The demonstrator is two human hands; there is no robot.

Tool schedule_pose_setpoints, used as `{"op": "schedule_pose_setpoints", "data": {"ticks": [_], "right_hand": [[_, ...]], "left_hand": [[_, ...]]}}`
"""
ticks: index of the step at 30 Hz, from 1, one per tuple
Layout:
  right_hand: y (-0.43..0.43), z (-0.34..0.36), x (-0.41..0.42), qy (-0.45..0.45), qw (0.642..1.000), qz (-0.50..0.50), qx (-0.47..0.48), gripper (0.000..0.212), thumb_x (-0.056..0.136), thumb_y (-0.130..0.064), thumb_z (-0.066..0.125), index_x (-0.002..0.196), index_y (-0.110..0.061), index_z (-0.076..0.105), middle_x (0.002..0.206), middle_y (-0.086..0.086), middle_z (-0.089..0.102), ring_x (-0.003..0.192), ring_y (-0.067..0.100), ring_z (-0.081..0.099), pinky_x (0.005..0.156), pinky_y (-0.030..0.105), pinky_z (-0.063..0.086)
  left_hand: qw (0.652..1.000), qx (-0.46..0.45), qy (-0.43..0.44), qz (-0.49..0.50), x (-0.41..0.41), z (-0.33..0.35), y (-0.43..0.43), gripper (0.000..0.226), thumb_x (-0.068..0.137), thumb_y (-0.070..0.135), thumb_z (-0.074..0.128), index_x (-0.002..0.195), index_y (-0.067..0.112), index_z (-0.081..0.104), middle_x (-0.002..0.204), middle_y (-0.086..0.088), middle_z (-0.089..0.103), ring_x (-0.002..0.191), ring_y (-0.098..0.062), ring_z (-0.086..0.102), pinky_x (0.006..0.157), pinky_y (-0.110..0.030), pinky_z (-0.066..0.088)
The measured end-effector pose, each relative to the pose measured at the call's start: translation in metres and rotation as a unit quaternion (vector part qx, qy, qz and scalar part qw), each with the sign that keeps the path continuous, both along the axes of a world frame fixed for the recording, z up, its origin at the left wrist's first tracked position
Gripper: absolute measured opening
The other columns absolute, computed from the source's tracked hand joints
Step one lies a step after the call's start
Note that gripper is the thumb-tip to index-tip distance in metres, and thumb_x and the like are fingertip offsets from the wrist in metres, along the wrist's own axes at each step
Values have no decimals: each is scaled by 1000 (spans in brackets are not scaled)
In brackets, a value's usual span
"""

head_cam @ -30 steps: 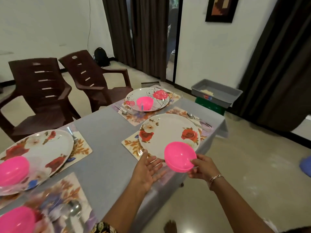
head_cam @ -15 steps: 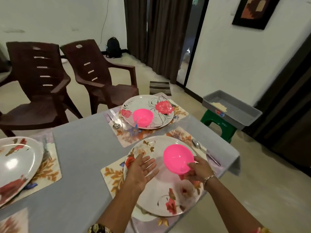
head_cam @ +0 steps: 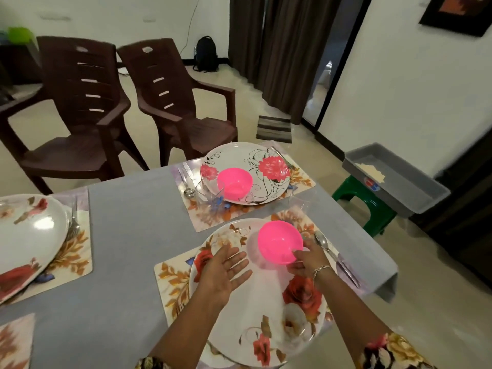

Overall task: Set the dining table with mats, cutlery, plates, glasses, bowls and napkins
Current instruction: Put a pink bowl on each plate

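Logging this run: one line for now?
right hand | grips pink bowl | over floral plate | left hand open

The frame's left edge is cutting off a floral plate (head_cam: 29, 235), and the bottom corner is cropping a placemat (head_cam: 14, 342). The right hand (head_cam: 307, 258) is hiding the near rim of the pink bowl (head_cam: 277, 241).

Upright pink bowl (head_cam: 279, 242) over flowered plate (head_cam: 253, 310) on leaf-patterned mat (head_cam: 170, 283).
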State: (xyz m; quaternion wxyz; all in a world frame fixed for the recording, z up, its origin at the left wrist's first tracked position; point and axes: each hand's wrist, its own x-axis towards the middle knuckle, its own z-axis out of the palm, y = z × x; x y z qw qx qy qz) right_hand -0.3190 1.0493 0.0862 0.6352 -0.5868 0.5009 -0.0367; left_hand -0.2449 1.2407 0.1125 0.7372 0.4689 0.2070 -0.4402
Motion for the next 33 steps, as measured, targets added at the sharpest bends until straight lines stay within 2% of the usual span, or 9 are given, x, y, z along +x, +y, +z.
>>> {"op": "schedule_pose_setpoints", "data": {"ticks": [8,13,17,21,23,25,27,30,33], "right_hand": [[-11,-10,9,7,1000,1,3,53,89,6,50,138,-9,36,98,26,56,61,30,59,40,31,54],[-14,-12,12,6,1000,-4,10,50,90,4,50,137,-9,37,88,22,59,60,29,59,41,32,54],[-15,-11,12,5,1000,3,12,47,90,2,52,134,-8,40,89,23,60,60,28,59,43,32,55],[-14,-6,9,8,1000,10,-7,36,92,-10,53,127,-7,46,78,19,60,57,26,57,44,31,54],[-13,-3,5,18,998,19,-50,32,94,-19,51,124,-8,48,72,15,59,56,24,58,46,31,54],[-11,-1,2,28,992,40,-118,34,95,-24,49,124,-7,48,75,13,60,56,23,59,50,33,55],[-10,0,1,32,981,59,-181,34,95,-23,48,125,-6,48,82,13,60,58,22,59,59,38,56],[-7,3,2,48,968,95,-227,36,94,-17,51,127,-7,44,84,12,60,59,24,61,62,42,57],[-7,2,6,63,973,110,-195,43,92,-11,51,133,-11,37,87,16,62,54,22,61,51,33,55]], "left_hand": [[998,47,-33,0,-2,-5,-6,33,97,25,48,118,2,57,118,-16,62,107,-31,59,71,-39,53],[995,86,-57,-15,-4,-6,-7,31,96,22,51,122,5,56,119,-14,62,107,-29,60,71,-38,55],[983,132,-118,-40,-5,-7,-9,31,95,21,53,123,8,54,121,-11,61,109,-27,58,70,-34,55],[952,186,-226,-90,-8,-13,-12,16,95,22,53,109,18,55,127,-7,56,108,-19,55,73,-30,54],[913,228,-312,-134,-9,-18,-12,25,94,26,54,118,18,56,131,-5,55,111,-17,54,86,-33,53],[833,308,-418,-190,-9,-24,-12,36,93,31,54,127,17,53,136,-1,52,121,-17,50,99,-29,42],[745,366,-506,-235,-9,-27,-12,42,93,36,52,132,21,49,141,3,47,130,-15,41,105,-27,35],[644,407,-569,-309,-8,-32,-10,50,95,43,44,141,25,37,150,5,32,143,-15,19,113,-29,23],[573,423,-597,-369,-8,-35,-10,58,96,46,39,148,25,22,157,5,17,146,-17,3,117,-32,14]]}}
